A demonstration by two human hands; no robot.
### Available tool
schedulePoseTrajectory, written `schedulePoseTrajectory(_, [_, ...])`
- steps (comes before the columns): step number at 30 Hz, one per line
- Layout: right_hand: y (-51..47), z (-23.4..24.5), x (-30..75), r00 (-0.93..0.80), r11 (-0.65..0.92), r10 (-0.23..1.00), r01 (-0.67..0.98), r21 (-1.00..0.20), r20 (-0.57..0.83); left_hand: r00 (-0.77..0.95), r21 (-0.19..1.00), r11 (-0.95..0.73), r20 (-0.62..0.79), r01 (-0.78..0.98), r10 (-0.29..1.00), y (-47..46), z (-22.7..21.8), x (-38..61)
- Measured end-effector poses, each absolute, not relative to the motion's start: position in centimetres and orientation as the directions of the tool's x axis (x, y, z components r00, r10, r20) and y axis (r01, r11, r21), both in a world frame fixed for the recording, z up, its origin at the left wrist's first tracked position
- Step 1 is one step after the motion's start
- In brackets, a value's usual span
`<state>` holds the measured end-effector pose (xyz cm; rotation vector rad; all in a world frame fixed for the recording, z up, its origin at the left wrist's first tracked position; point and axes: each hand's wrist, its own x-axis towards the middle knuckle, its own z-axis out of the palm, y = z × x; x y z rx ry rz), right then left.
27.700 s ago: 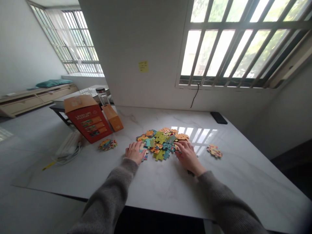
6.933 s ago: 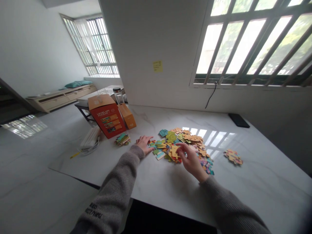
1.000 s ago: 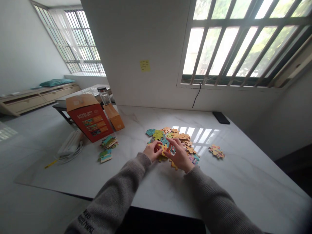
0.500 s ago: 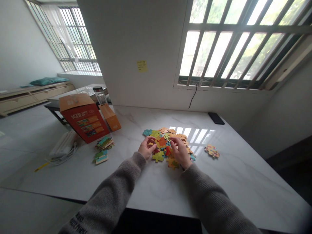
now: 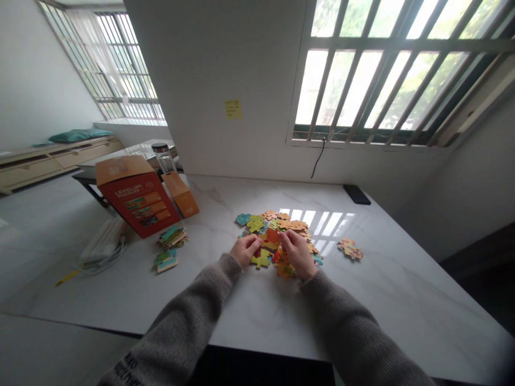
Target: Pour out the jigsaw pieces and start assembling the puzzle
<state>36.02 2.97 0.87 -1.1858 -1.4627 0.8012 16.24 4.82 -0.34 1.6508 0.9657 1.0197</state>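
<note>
Centre of the marble table (image 5: pixel 374 305), head view: left hand (image 5: pixel 245 250) and right hand (image 5: pixel 295 253) nearly together on orange jigsaw pieces (image 5: pixel 271 238), heaped within both hands' reach; any grip on a piece cannot be confirmed.

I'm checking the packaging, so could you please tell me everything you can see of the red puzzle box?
The red puzzle box is a printed cardboard carton with a tan top. Its red face reads "Level Up! Puzzles" above a band of small colourful pictures. It stands tilted near the far left of the white marble table, with an orange cardboard piece beside it, seemingly touching. A small stack of jigsaw pieces lies nearby, apart from it.
</note>
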Motion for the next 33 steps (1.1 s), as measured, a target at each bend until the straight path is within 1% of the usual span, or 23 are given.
schedulePoseTrajectory(4, [2.8,1.7,36.0,0.037,0.313,0.947,0.116,-0.943,0.319,0.373,0.97,-0.216,0.163,0.107,0.913,4.5,0.1,16.3])
schedulePoseTrajectory(7, [2.6,2.3,35.9,0.009,0.318,0.948,0.01,-0.948,0.318,0.332,0.967,-0.24,0.198,0.09,0.922,4.4,0.2,16.4])
schedulePoseTrajectory(9, [2.5,2.5,35.8,-0.036,0.313,0.949,-0.018,-0.95,0.313,0.306,0.966,-0.246,0.213,0.075,0.928,4.4,0.3,16.3])
schedulePoseTrajectory(12, [2.2,2.4,35.6,-0.079,0.319,0.944,-0.014,-0.948,0.319,0.308,0.965,-0.252,0.218,0.076,0.926,4.5,0.1,16.3])
schedulePoseTrajectory(16, [2.3,2.0,35.4,-0.062,0.343,0.938,0.047,-0.938,0.34,0.351,0.948,-0.289,0.228,0.131,0.908,4.2,-0.1,16.5])
schedulePoseTrajectory(18, [2.5,1.7,35.5,-0.048,0.325,0.945,0.065,-0.943,0.323,0.285,0.931,-0.338,0.29,0.136,0.914,4.0,-0.1,16.5])
schedulePoseTrajectory(20, [2.7,1.6,35.5,-0.036,0.31,0.951,0.082,-0.947,0.308,0.192,0.88,-0.443,0.411,0.17,0.891,3.9,0.0,16.3])
schedulePoseTrajectory(21, [2.7,1.5,35.5,-0.03,0.309,0.951,0.09,-0.947,0.307,0.171,0.83,-0.513,0.485,0.216,0.857,3.9,0.0,16.1])
schedulePoseTrajectory(22, [2.7,1.5,35.5,-0.029,0.311,0.95,0.094,-0.946,0.31,0.188,0.762,-0.585,0.554,0.276,0.811,4.0,0.1,15.9])
schedulePoseTrajectory(24, [2.6,1.4,35.3,-0.043,0.311,0.95,0.086,-0.946,0.309,0.301,0.592,-0.711,0.648,0.38,0.7,4.1,0.2,15.6])
schedulePoseTrajectory(26, [2.3,1.5,35.0,-0.076,0.291,0.955,0.06,-0.955,0.286,0.397,0.454,-0.78,0.681,0.43,0.615,4.3,0.1,15.4])
schedulePoseTrajectory(27, [2.2,1.5,34.8,-0.09,0.276,0.958,0.049,-0.96,0.271,0.428,0.417,-0.795,0.681,0.44,0.594,4.4,0.0,15.5])
schedulePoseTrajectory(29, [2.0,1.7,34.6,-0.1,0.254,0.963,0.036,-0.966,0.25,0.459,0.395,-0.801,0.668,0.449,0.586,4.6,-0.3,15.5])
schedulePoseTrajectory(33, [1.9,2.0,34.6,-0.089,0.265,0.961,0.022,-0.964,0.262,0.472,0.429,-0.793,0.641,0.434,0.605,5.0,-0.8,15.5])
